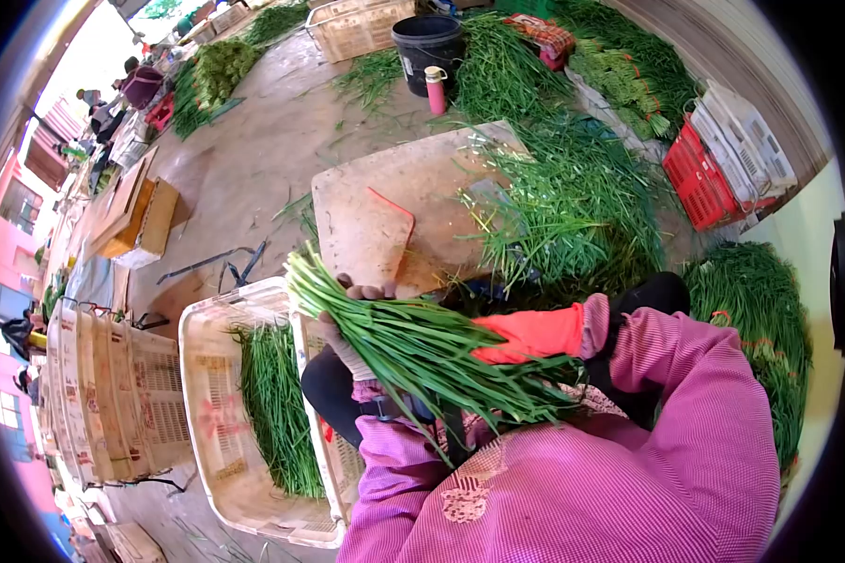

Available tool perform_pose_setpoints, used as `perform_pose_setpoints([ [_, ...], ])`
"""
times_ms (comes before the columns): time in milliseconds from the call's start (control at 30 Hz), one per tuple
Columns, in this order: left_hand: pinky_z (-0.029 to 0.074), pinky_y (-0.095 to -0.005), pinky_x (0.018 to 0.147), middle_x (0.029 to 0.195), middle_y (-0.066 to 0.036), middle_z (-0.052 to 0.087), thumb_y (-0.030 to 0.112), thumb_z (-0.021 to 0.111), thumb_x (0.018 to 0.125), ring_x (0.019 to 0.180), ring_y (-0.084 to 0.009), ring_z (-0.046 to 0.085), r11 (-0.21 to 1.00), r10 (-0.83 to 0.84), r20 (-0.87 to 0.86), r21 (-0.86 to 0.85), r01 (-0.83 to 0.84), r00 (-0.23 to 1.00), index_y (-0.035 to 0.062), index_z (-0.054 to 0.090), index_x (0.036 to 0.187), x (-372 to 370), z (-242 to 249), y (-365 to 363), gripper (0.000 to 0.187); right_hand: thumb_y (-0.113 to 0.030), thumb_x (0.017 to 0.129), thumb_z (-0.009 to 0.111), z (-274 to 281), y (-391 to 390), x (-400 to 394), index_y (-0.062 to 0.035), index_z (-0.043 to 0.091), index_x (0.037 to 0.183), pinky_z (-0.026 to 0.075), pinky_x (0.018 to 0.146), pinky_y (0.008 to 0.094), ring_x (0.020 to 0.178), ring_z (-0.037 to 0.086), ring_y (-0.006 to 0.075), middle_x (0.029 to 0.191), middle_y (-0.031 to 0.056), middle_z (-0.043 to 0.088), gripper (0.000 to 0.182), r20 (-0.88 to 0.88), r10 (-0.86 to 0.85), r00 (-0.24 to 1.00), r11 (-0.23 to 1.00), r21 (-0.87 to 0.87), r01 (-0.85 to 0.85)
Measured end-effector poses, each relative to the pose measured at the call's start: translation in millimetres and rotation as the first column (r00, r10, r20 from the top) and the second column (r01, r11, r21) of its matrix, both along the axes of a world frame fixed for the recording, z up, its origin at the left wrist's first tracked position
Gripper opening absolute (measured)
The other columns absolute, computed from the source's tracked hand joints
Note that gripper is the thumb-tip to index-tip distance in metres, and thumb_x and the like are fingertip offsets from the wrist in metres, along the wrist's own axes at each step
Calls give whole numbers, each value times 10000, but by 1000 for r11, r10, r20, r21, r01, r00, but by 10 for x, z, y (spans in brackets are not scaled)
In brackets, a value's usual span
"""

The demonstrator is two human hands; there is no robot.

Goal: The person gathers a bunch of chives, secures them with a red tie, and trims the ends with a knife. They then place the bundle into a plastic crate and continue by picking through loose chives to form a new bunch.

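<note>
A bunch of garlic chives [422, 347] lies across my lap, pale stem ends to the upper left and green leaf tips to the lower right. My left hand [352, 328], in a greyish glove, is closed round the bunch near the stems, its dark fingertips showing over the far side. My right hand [530, 336], in a red glove, grips the leafy part, with its fingertips partly hidden among the leaves. Before me stands a worn board [366, 206] with a thin red strip on it. Loose chives [573, 216] are heaped over the board's right side.
Left of my knee, a white plastic crate [197, 375] holds chives [282, 413]. Stacked crates [113, 394] stand farther left. A black bucket [427, 52] and pink flask [436, 92] are ahead. At right are a red crate [699, 178] and tied chives [760, 319]. People sit far left.
</note>
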State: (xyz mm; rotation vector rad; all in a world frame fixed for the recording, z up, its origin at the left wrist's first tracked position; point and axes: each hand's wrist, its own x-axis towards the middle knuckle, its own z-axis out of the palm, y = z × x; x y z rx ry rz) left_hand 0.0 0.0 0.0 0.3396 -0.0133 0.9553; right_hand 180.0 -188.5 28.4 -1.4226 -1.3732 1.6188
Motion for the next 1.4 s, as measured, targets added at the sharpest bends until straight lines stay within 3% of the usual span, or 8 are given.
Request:
perform_pose_setpoints([
  [100, 410, -457, 1042, 997, -68, 665, 547, 581, 909, 988, -250, 597, 993, 6, -37, 115, -2, 999, 91, 610, 1075, -23, 118, 128, 486, -462, 958, 539, 316, -356, 319, -25, 669, 1011, 536, 606, 347, 614, 643, 198, 686, 70, 663, 459, 421, 211, 882, 906, -424, -14],
  [167, 408, -468, 1043, 1009, -84, 663, 539, 586, 905, 1042, -290, 572, 999, 44, -128, 17, -42, 991, 100, 611, 1079, -182, 15, 373, 473, -383, 970, 504, -611, -819, 1053, -12, 658, 905, 537, 566, 387, 590, 663, 207, 667, 77, 676, 407, 112, -237, 965, 847, -463, 262],
  [233, 441, -505, 1019, 1092, -107, 661, 537, 593, 896, 1109, -314, 575, 999, 39, -87, 12, -38, 995, 97, 628, 1130, -262, 5, 616, 500, -322, 973, 457, -47, -636, 1244, -11, 627, 853, 535, 529, 396, 561, 668, 221, 663, 107, 683, 374, 782, 178, 597, 975, -220, -3],
  [333, 442, -538, 1004, 1125, -119, 662, 548, 601, 874, 1130, -355, 563, 981, 145, -238, -94, -171, 961, 84, 653, 1121, -301, -72, 798, 528, -271, 954, 492, 438, -549, 1248, -20, 630, 871, 508, 484, 332, 512, 642, 203, 656, 132, 671, 298, 491, -515, 702, 751, -136, 646],
  [633, 435, -527, 1019, 1291, -134, 612, 596, 566, 867, 1164, -352, 567, 938, 198, -368, -197, -284, 909, 94, 587, 1291, -387, -23, 956, 657, -276, 962, 557, 856, -498, 1138, -23, 654, 835, 523, 525, 280, 570, 654, 147, 680, 61, 663, 299, 352, -592, 725, 781, 29, 624],
  [1067, 441, -504, 1022, 1300, -132, 609, 560, 580, 899, 1150, -333, 578, 913, 190, -436, -251, -321, 880, 66, 595, 1272, -343, -68, 1020, 619, -282, 933, 581, 1117, -908, 1109, -73, 633, 738, 508, 561, 347, 559, 642, 224, 658, 84, 617, 290, 697, -439, 567, 898, 339, 279],
  [1233, 418, -497, 1048, 1294, -163, 603, 523, 583, 879, 1170, -341, 560, 866, 331, -471, -192, -461, 818, 32, 596, 1256, -544, -232, 1282, 619, -288, 916, 566, 918, -1233, 1578, -80, 613, 747, 480, 598, 464, 681, 592, 386, 698, 148, 587, 272, 824, -561, 75, 821, 566, -80],
  [1400, 371, -503, 1091, 1384, -162, 536, 544, 516, 904, 1240, -344, 512, 813, 441, -467, -154, -561, 767, 18, 535, 1330, -1215, -141, 1455, 677, -292, 929, 551, 1268, -1924, 2194, -75, 654, 878, 500, 668, 468, 779, 627, 369, 816, 145, 645, 246, 799, -590, -116, 734, 591, 334],
])
